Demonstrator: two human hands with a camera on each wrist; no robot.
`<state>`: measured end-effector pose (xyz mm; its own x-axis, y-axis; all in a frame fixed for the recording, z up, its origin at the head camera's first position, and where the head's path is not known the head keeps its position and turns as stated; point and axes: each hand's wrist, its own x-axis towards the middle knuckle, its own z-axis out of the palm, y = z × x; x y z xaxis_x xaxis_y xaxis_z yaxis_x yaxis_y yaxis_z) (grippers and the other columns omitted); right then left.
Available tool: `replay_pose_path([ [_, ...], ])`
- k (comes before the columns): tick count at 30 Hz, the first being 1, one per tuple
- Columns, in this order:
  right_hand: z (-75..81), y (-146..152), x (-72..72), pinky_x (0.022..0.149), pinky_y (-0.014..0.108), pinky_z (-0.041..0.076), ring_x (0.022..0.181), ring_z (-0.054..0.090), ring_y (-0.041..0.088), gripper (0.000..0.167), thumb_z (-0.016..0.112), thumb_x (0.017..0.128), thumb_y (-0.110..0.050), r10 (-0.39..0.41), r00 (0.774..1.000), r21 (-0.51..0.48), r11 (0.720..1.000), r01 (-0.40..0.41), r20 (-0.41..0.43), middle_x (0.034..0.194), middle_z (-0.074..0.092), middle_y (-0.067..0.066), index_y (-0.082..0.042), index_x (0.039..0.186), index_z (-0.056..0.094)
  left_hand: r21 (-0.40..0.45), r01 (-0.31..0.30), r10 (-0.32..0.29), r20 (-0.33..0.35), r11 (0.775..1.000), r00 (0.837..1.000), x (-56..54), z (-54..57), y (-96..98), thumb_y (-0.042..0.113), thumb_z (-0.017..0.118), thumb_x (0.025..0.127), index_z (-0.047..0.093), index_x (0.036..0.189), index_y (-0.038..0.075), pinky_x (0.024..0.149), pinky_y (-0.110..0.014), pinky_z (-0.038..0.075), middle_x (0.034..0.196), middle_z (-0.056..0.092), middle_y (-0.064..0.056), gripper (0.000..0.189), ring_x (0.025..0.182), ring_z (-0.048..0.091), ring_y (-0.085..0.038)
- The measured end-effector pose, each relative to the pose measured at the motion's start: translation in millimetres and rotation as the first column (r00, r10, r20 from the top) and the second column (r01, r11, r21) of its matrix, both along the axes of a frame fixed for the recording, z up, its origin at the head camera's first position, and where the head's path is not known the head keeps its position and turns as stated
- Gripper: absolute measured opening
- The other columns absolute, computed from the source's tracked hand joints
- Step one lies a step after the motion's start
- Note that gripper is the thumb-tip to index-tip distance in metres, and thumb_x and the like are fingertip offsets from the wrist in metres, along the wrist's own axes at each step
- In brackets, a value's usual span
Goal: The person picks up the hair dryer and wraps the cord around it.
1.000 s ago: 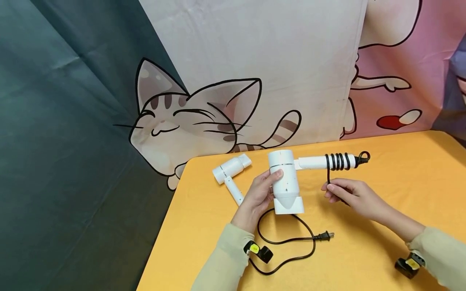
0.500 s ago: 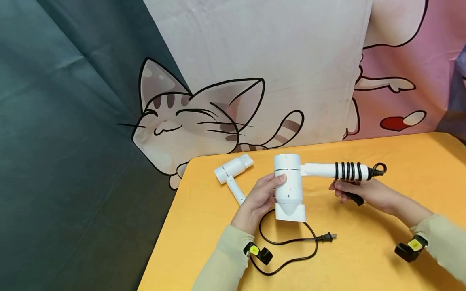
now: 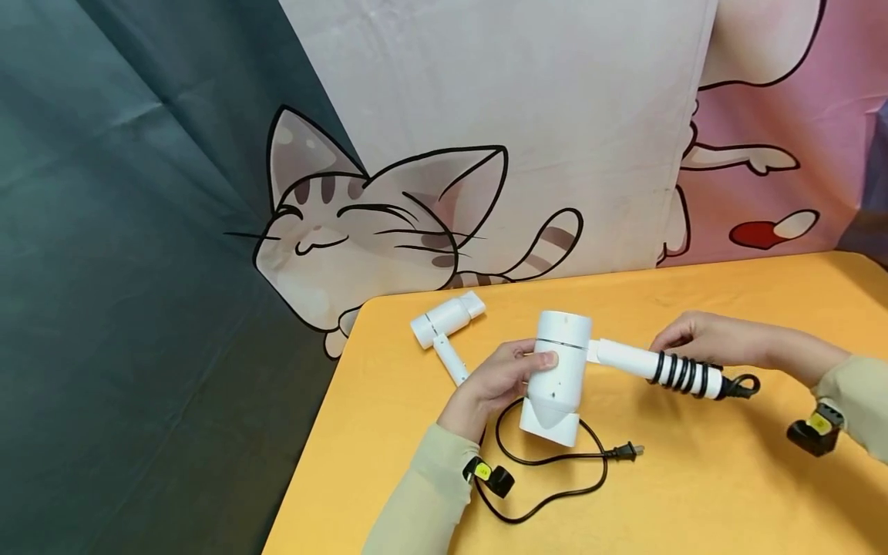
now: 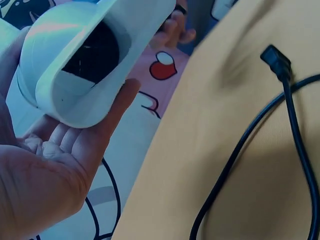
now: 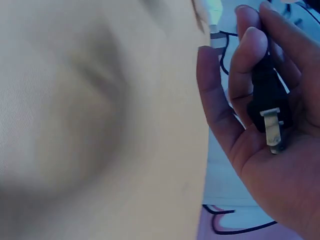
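Observation:
My left hand [image 3: 501, 378] grips the barrel of a white hair dryer [image 3: 563, 378] above the table, thumb across its near side. The dryer's flat nozzle [image 3: 550, 424] points down toward me, and its open mouth shows in the left wrist view. Several turns of black power cord [image 3: 685, 375] wrap the end of its handle [image 3: 627, 357], which slants down to the right. Behind that handle is my right hand [image 3: 735, 339], partly hidden by it. In the right wrist view, its curled fingers hold the cord's black two-prong plug [image 5: 270, 95], prongs toward the palm.
A second white hair dryer [image 3: 447, 320] lies at the table's back left. A loose black cord [image 3: 548, 501] loops over the yellow table [image 3: 694, 493] in front of my left hand, its plug [image 3: 627, 452] pointing right. A printed cat curtain [image 3: 555, 116] hangs behind the table.
My right hand has gone from below the handle, around to its far side, with the cord's end. The held dryer has moved slightly right and nearer, and its handle has tipped down.

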<state>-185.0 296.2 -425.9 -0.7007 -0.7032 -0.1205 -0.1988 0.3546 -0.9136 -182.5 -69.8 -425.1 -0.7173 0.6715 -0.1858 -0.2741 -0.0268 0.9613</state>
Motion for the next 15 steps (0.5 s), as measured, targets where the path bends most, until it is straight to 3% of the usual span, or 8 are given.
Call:
replay_pose_path([
  [3,9.3,-3,-4.0,0.063,0.024,0.057,0.073,0.065,0.003,0.024,0.059,0.108,-0.004,0.065,0.998,0.045,0.997,-0.064,-0.022,0.091,0.078,-0.004,-0.008,0.112,0.082,-0.038,0.031,-0.031,-0.01,0.999,0.999,-1.6,0.7,-1.6,0.018,0.062,0.101,0.055,0.148,-0.01,0.081,-0.03,0.062,0.113,0.076,-0.01,0.056,0.093,0.073,-0.013],
  [8,19.5,-12,-8.6,0.054,0.023,0.055,0.062,0.06,0.003,0.024,0.06,0.108,-0.003,0.161,0.987,0.016,0.987,-0.162,0.017,0.084,0.077,0.0,-0.008,0.108,0.083,-0.106,0.066,-0.071,-0.04,0.992,0.997,-5.1,2.3,-3.5,0.012,0.059,0.104,0.055,0.149,-0.007,0.083,-0.033,0.063,0.12,0.075,-0.018,0.049,0.094,0.072,-0.016],
  [15,30.7,-22,-7.4,0.056,0.02,0.05,0.062,0.057,0.005,0.02,0.063,0.107,-0.008,0.129,0.989,0.108,0.985,-0.137,0.077,0.075,0.069,0.007,-0.01,0.102,0.082,-0.197,0.055,-0.07,-0.07,0.979,0.995,-8.9,4.8,-5.0,0.013,0.065,0.103,0.059,0.147,-0.003,0.075,-0.036,0.065,0.111,0.078,-0.016,0.047,0.087,0.074,-0.017],
])
